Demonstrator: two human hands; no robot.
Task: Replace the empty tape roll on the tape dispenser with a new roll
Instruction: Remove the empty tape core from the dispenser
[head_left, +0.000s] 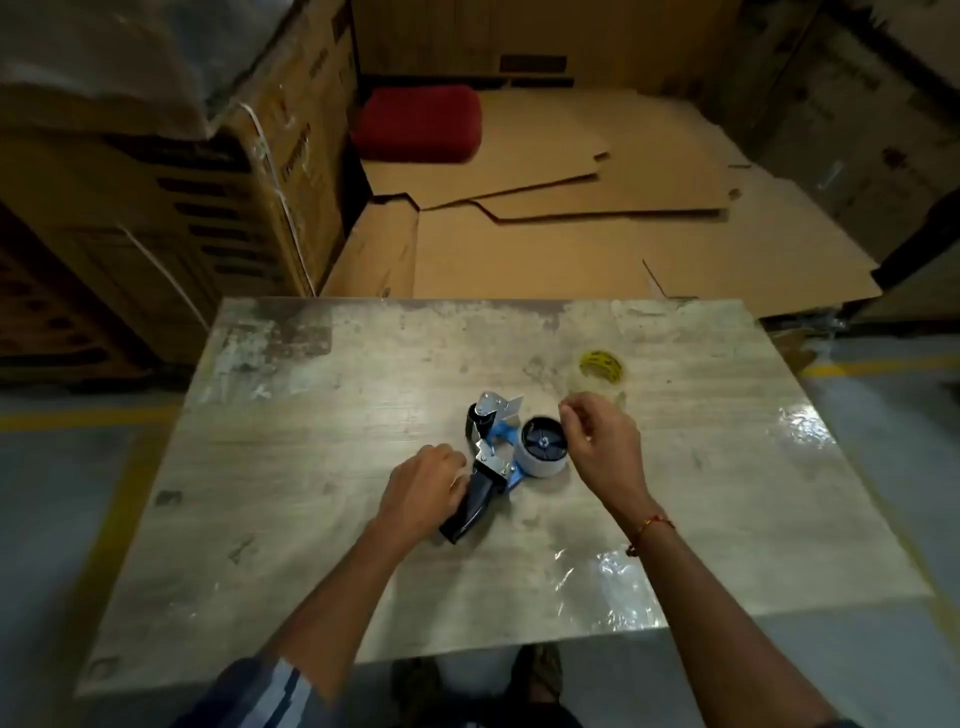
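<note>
Dispenser handle (470, 506) is gripped by left hand (423, 486); empty core (543, 449) lies just left of right hand (602, 441), whose grip is pinched, seemingly empty.

Blue-and-black tape dispenser (488, 457), yellow-printed clear tape roll (600, 371), red cushion (418, 122)

— Where does the single view sit?

— On the person's head, looking forward and steeply down over the bench (311, 467); both forearms enter from the bottom edge, and shoes (540, 675) show below the bench's near rim.

— How close?

— Near: the hands work mid-frame, at arm's reach. The wide lens bends the edges, yet takes in flattened cardboard (571, 249) on the floor beyond and stacked cartons (171, 197) at left.

— Any second view?

— None; nothing is shared.
</note>
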